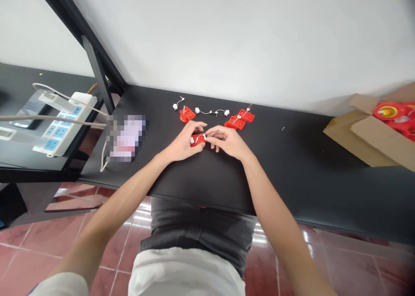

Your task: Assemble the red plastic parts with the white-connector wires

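My left hand [187, 141] is closed round a small red plastic casing [195, 143] with white parts and a thin wire inside. At its right end, the fingertips of my right hand [226, 140] pinch a small white piece [204, 136]. Just beyond my hands lie another red shell [187, 114] and some red casing pieces [239, 120]. Small white parts on wires are spread along the far side, among them one white part with a wire [175, 106], another [197, 110] and a third [226, 112].
A blurred phone [128, 138] with a cable lies on the black table [292, 175] to the left. On the neighbouring table is a white power strip [65, 125]. A cardboard box [366, 136] with red plastic parts [398, 116] stands at right. A tiny metal piece [283, 128] lies nearby.
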{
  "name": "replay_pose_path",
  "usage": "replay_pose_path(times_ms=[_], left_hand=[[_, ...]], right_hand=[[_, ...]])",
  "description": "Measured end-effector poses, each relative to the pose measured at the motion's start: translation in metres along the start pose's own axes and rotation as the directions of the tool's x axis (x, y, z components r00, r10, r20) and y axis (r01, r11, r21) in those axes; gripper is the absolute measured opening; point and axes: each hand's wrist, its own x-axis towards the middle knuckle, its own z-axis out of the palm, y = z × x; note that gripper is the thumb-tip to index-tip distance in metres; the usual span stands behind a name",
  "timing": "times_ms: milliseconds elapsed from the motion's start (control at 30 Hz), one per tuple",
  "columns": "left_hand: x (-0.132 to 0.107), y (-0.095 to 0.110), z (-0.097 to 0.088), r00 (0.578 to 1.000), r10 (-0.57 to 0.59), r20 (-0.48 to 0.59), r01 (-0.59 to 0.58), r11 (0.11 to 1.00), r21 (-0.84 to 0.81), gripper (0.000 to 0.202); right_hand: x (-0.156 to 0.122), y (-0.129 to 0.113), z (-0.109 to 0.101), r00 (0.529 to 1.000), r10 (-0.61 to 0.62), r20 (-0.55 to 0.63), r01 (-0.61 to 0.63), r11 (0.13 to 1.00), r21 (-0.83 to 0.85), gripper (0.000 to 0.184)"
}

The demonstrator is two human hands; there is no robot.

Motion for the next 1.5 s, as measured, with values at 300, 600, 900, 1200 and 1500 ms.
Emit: replay_pose_path(times_ms=[300, 600, 900, 1200, 1500], left_hand=[[0.003, 0.009, -0.013, 0.985, 0.036, -0.169, -0.019, 0.994, 0.104, 0.024], [0.004, 0.000, -0.012, 0.979, 0.122, -0.161, -0.076, 0.961, 0.265, 0.018], [0.006, 0.006, -0.018, 0.994, 0.097, -0.059, -0.068, 0.924, 0.377, 0.018], [0.009, 0.011, -0.026, 0.992, -0.120, -0.030, 0.123, 0.972, 0.199, 0.013], [0.008, 0.013, -0.028, 0.986, -0.167, -0.021, 0.168, 0.976, 0.137, 0.017]], right_hand=[[0.002, 0.002, 0.002, 0.998, -0.011, -0.056, 0.012, 1.000, 0.019, 0.043], [0.007, 0.002, 0.013, 0.987, -0.063, -0.146, 0.048, 0.993, -0.107, 0.033], [0.010, 0.004, 0.014, 0.985, -0.092, -0.149, 0.072, 0.989, -0.133, 0.036], [0.009, 0.006, 0.017, 0.980, -0.140, -0.141, 0.119, 0.982, -0.144, 0.026], [0.010, 0.005, 0.016, 0.982, -0.130, -0.135, 0.111, 0.984, -0.140, 0.025]])
